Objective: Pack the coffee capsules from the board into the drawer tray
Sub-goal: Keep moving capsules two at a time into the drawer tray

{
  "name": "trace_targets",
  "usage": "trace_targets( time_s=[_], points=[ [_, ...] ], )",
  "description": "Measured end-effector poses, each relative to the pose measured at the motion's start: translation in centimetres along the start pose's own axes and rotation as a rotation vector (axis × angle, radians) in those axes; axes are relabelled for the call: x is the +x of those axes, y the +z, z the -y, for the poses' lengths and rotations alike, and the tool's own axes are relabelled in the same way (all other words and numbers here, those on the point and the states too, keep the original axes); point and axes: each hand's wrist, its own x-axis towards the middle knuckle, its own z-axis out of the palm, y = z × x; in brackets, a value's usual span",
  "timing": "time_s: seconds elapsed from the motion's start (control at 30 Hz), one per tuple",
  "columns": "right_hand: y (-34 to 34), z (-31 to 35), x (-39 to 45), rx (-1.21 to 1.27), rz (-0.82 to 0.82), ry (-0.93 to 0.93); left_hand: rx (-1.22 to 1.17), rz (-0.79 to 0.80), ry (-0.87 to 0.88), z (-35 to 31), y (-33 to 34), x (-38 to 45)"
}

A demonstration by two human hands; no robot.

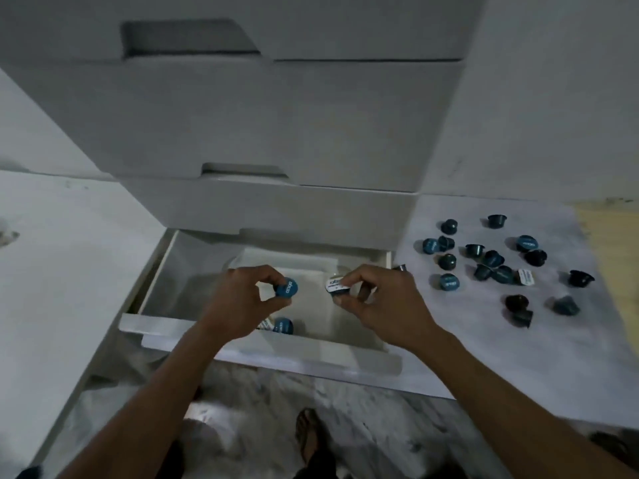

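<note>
1. The left hand [242, 295] pinches one blue capsule [287, 288] between thumb and fingertips, held over the open drawer [152, 271], foil lid turned toward the camera.
2. The right hand [377, 299] pinches a second capsule [337, 286], this one with a white label on its lid, also over the drawer; its other fingers are curled, and something dark shows under them, though whether that is another capsule cannot be told.
3. A pale tray [311, 267] lies inside the drawer. At least one more blue capsule [283, 326] sits near the drawer's front wall, just beside the left wrist.
4. Roughly twenty loose capsules [491, 259] lie scattered on the white board [484, 340] to the right of the drawer, some upright, some tipped on their sides, a few touching.
5. Handling, as a judgement: each capsule looks light and rigid, a small plastic cup with a flared rim and a thin foil lid. The foil is the weak part, so pressing on the lid should be avoided.
6. The best hold is probably across the rim or the side wall. The smooth tapered body may slip, so a rim hold seems the surer one.
7. Tipped ones may roll when nudged.
</note>
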Motion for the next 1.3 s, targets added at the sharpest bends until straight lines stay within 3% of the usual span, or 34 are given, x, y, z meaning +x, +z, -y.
trace_targets(
  time_s=[0.2, 0.5, 0.77, 0.97, 1.3],
  points=[
    [5.5, -2.1, 2.0, -0.247, 0.231, 0.165, -0.022, 0.315, 0.063, 5.4, 2.3, 3.3],
    [8.6, -4.9, 4.2, -0.51, 0.495, 0.133, 0.069, 0.512, 0.076, 8.1, 6.4, 7.7],
    [9.3, -5.4, 3.7, -0.63, 0.482, 0.021, 0.024, 0.58, 0.025, 8.7, 7.4, 7.9],
    [9.1, -5.2, 3.7, -0.657, 0.519, 0.13, -0.018, 0.641, -0.054, 8.5, 7.3, 7.8],
    [8.8, -4.9, 3.7, -0.578, 0.525, 0.204, -0.091, 0.619, 0.019, 8.6, 7.4, 7.6]
  ],
)
